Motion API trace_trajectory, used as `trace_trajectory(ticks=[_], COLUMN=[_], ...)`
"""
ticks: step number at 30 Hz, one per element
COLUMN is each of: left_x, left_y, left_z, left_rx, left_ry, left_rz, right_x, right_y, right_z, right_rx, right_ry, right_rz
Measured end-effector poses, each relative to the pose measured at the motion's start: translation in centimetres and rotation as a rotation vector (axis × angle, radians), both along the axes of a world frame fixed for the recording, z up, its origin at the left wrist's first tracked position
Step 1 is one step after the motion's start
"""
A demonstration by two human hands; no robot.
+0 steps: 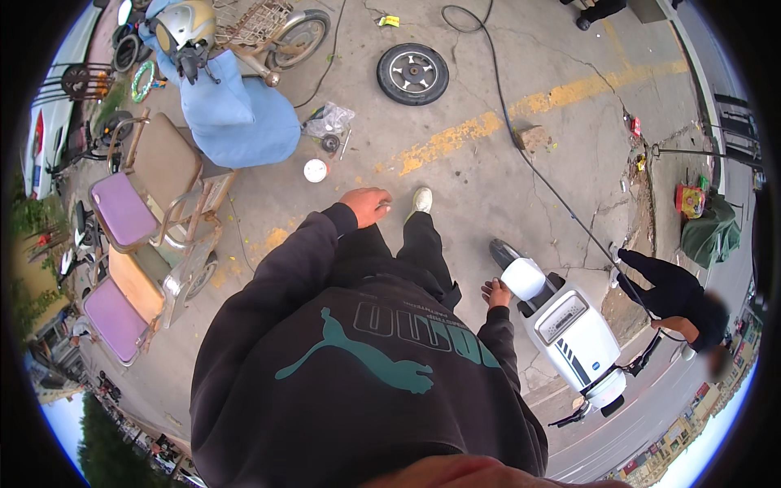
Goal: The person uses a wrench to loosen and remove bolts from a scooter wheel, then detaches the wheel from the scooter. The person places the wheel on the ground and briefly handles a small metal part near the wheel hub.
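Observation:
My left hand (368,206) hangs in front of my body with its fingers loosely extended, and I see nothing in it. My right hand (495,292) is low at my right side, its fingers apart and empty, close to the rear of a white electric scooter (573,346). Whether it touches the scooter I cannot tell. A white sneaker (421,201) shows beyond my left hand. Farther ahead, a scooter wheel with a black tyre (414,74) lies flat on the concrete. A white round tub (315,170) and a clear plastic bag (332,120) lie to the left.
Chairs with purple seats (124,210) stand at the left, near a scooter draped in a blue cover (244,114). A black hose (533,163) crosses the ground toward a person in dark clothes (675,297) beside the white scooter. A stone (534,138) lies near the hose.

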State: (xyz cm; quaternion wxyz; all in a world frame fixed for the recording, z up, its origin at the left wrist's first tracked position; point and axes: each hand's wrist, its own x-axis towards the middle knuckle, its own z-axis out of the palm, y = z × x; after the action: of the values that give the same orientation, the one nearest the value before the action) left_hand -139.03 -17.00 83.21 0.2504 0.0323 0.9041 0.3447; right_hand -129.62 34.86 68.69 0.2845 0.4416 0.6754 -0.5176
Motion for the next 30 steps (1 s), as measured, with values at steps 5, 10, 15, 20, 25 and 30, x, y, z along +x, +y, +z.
trace_trajectory(ticks=[5, 10, 15, 20, 25, 30], left_x=[7.6, 18.3, 17.9, -2.6, -28.9, -30.3], left_y=[-7.5, -13.8, -13.8, -14.9, -18.7, -20.3], left_z=[-10.7, -12.1, -12.7, -13.9, -8.7, -7.2], left_rx=[-0.177, 0.015, 0.561, -0.008, 0.236, 0.262], left_ry=[-0.219, -0.8, -1.136, -0.888, 0.05, 0.061], left_rz=[0.586, 1.326, 1.244, 0.621, 0.899, 1.009], right_x=[-19.6, -24.8, -24.2, -28.3, -34.6, -42.0], right_y=[-4.5, -7.2, -4.7, -4.7, -4.4, -9.6], right_z=[5.0, 2.9, 0.4, 4.8, 5.0, 3.9], right_rx=[-0.119, -0.105, -0.013, -0.01, 0.016, -0.022], right_ry=[0.213, 0.08, -0.187, -0.22, -0.272, -0.208], right_rz=[0.174, 0.384, 0.541, 0.255, 0.294, 0.408])
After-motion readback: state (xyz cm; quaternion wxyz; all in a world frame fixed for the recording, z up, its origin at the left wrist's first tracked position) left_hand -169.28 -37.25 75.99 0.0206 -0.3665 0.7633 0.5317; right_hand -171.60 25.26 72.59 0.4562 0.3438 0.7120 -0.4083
